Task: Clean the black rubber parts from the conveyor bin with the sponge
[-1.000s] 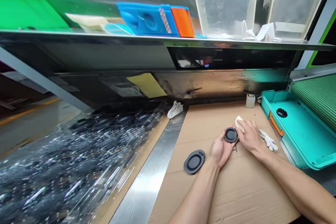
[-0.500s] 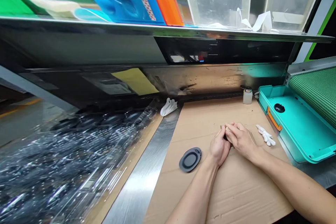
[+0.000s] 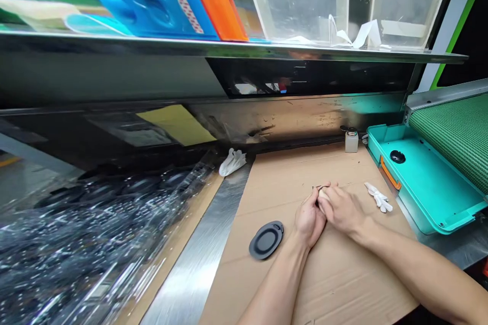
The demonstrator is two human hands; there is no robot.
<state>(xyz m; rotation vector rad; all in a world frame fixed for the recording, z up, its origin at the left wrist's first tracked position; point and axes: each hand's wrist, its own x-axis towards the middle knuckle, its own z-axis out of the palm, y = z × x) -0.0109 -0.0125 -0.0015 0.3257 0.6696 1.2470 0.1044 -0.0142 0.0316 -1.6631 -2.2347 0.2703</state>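
My left hand (image 3: 309,221) and my right hand (image 3: 342,209) meet above the cardboard sheet (image 3: 244,269). The fingers of both are curled around a small dark object (image 3: 317,202), mostly hidden between them. A pale piece shows under the right fingertips, too small to name. To the left of my hands a dark grey oval part with a round recess (image 3: 267,240) lies flat on the cardboard. White gloves (image 3: 378,197) lie to the right of my right hand.
A teal tray (image 3: 430,183) holding a black round part (image 3: 397,156) stands right, beside a green conveyor (image 3: 457,122). A small bottle (image 3: 351,140) stands at the back. Clear plastic trays with dark parts (image 3: 87,244) fill the left; a metal shelf (image 3: 171,46) spans overhead.
The view has shifted, so the surroundings appear further left. Both hands remain together around the dark object, and the right fingers have moved slightly over it.
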